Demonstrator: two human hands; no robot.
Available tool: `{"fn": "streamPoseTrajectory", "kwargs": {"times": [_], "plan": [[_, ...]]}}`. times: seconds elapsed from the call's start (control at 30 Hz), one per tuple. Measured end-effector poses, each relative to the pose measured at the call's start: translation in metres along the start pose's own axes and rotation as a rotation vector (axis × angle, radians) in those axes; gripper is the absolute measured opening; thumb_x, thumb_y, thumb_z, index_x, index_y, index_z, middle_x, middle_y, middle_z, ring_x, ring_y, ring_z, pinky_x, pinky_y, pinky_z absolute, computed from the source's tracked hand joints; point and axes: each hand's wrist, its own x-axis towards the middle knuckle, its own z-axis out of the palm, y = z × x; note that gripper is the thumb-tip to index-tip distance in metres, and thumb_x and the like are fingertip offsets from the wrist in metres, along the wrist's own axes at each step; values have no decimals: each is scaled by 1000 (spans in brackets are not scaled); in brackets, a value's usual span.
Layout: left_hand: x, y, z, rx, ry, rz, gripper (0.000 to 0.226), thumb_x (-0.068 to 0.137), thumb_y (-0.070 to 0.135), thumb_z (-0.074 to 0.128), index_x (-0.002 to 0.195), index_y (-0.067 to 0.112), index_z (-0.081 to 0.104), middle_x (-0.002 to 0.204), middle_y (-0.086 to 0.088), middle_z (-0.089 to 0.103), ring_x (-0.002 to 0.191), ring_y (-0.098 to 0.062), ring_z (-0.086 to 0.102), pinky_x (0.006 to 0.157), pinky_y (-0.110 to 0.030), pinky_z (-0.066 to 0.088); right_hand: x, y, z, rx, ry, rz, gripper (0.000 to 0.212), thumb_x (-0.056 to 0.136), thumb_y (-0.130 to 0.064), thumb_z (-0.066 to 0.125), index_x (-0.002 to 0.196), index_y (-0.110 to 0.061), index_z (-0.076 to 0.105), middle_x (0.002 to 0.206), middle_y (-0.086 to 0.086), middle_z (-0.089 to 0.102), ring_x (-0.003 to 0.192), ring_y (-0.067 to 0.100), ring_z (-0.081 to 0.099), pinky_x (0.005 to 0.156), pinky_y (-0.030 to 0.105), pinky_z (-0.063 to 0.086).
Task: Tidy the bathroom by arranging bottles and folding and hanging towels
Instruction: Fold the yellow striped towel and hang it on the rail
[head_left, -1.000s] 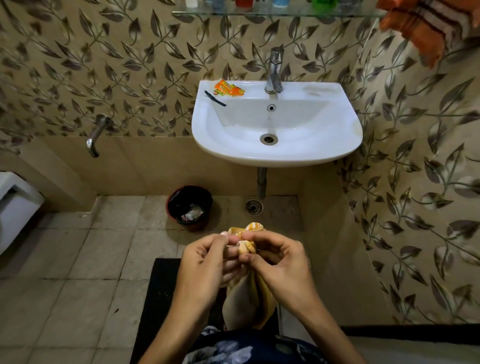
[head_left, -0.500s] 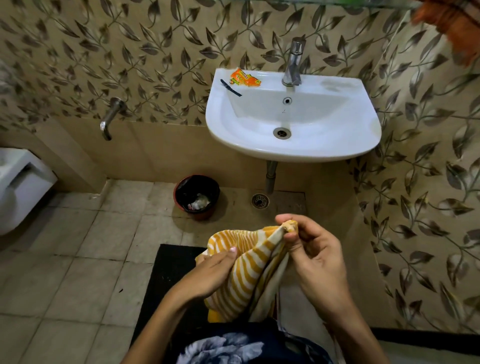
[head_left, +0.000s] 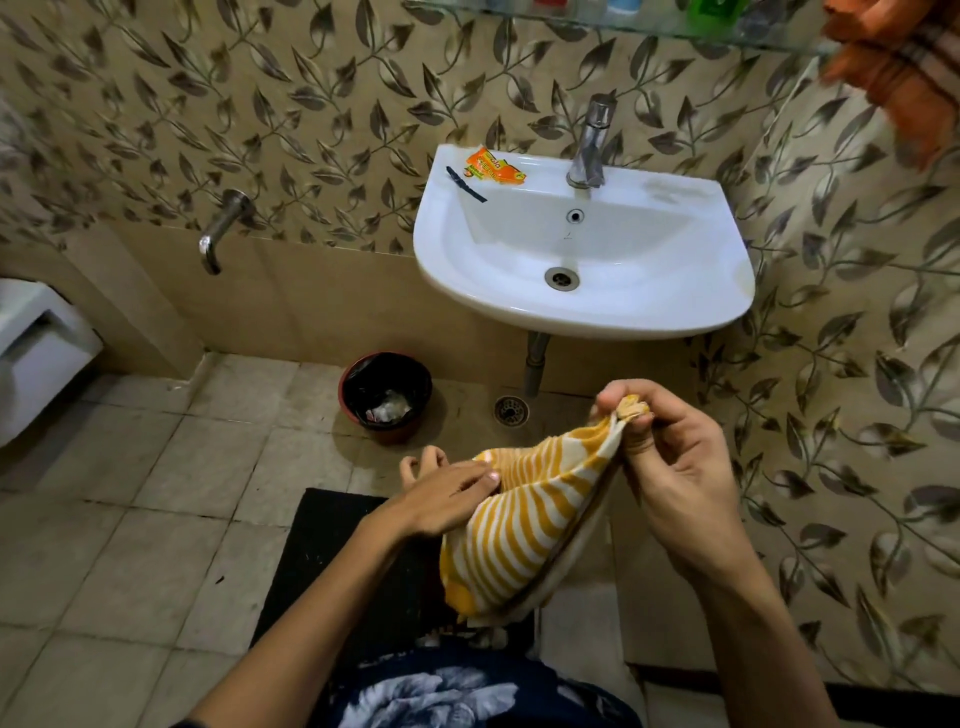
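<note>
A yellow-and-white striped cloth towel (head_left: 530, 525) hangs bunched and draped between both hands, above the black floor mat (head_left: 332, 561). The right hand (head_left: 670, 462) pinches its top corner, fingers curled tight. The left hand (head_left: 441, 493) lies on the cloth's left side, fingers mostly straight. Beyond, a round dark-lined bin (head_left: 385, 396) holds crumpled scraps; the white ceramic basin (head_left: 582, 312) carries an orange wrapper (head_left: 491, 167).

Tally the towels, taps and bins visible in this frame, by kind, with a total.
Towels: 2, yellow striped towel, orange towel
Taps: 2, sink tap, wall tap
Bins: 1, waste bin
Total: 5
</note>
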Motion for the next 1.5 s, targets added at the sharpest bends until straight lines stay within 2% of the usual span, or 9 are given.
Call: {"fn": "streamPoseTrajectory", "kwargs": {"times": [0.13, 0.4, 0.6, 0.7, 0.83, 1.0, 1.13, 1.37, 1.5], "plan": [[13, -12, 2, 347, -80, -122, 48, 95, 49, 16, 113, 37, 59, 145, 6, 33, 135, -34, 14, 109, -60, 0, 2, -1, -17, -53, 38, -32, 28, 88, -19, 46, 84, -32, 70, 75, -11, 65, 71, -1, 58, 66, 11, 49], [-7, -31, -36, 504, 275, -3, 64, 85, 72, 13, 111, 38, 60, 135, 15, 45, 135, -27, 22, 106, -61, 6, 3, 14, -90, -308, 427, -13, 31, 96, -14, 47, 84, -33, 68, 77, -22, 68, 71, -6, 60, 66, 8, 48], [-41, 2, -69, 837, 712, 684, 61, 101, 40, 13, 95, 27, 72, 86, 2, 74, 68, -22, 65, 67, -39, 52, 8, 40, -135, -389, 674, 74, 38, 100, -11, 42, 84, -36, 65, 82, -12, 61, 68, -6, 57, 65, 9, 47], [-54, 8, -60, 896, 850, 1065, 23, 98, 26, 43, 112, 28, 60, 101, 4, 73, 80, -18, 59, 67, -34, 49, 12, 38, -142, -401, 719, 64, 42, 100, -14, 43, 80, -42, 68, 79, -11, 60, 63, -7, 56, 59, 5, 45], [-71, 4, -45, 906, 875, 1261, 29, 86, 26, 62, 114, 27, 57, 117, 9, 65, 84, -13, 54, 68, -30, 40, 11, 45, -140, -394, 684, 58, 38, 100, -9, 41, 83, -35, 65, 78, -9, 58, 68, 0, 52, 66, 16, 45], [-79, -5, -46, 874, 438, 1007, 24, 99, 39, 33, 92, 26, 51, 72, 10, 69, 59, -6, 61, 47, -19, 46, 10, 50, -131, -317, 735, 32, 37, 99, -4, 40, 83, -31, 61, 78, -9, 57, 64, -5, 54, 65, 13, 43], [-79, -11, -65, 915, 360, 778, 58, 100, 46, 14, 79, 31, 66, 83, 11, 68, 63, -4, 60, 39, -15, 44, 12, 54, -124, -338, 698, 9, 40, 97, 3, 38, 83, -29, 58, 80, -8, 56, 64, -8, 55, 63, 8, 43], [-88, -24, -36, 867, 232, 1118, 13, 93, 34, 48, 103, 27, 51, 109, 8, 55, 71, -4, 50, 41, -15, 40, 12, 55, -132, -404, 655, 30, 41, 97, 4, 39, 84, -30, 59, 83, -9, 58, 67, -11, 56, 65, 5, 44], [-70, -32, -72, 936, 436, 772, 39, 72, 11, 77, 104, 23, 57, 87, 1, 74, 42, -2, 58, 33, -12, 42, 16, 66, -125, -458, 624, 72, 34, 95, 11, 36, 89, -13, 59, 83, -7, 56, 68, -14, 56, 68, 3, 42]]}}
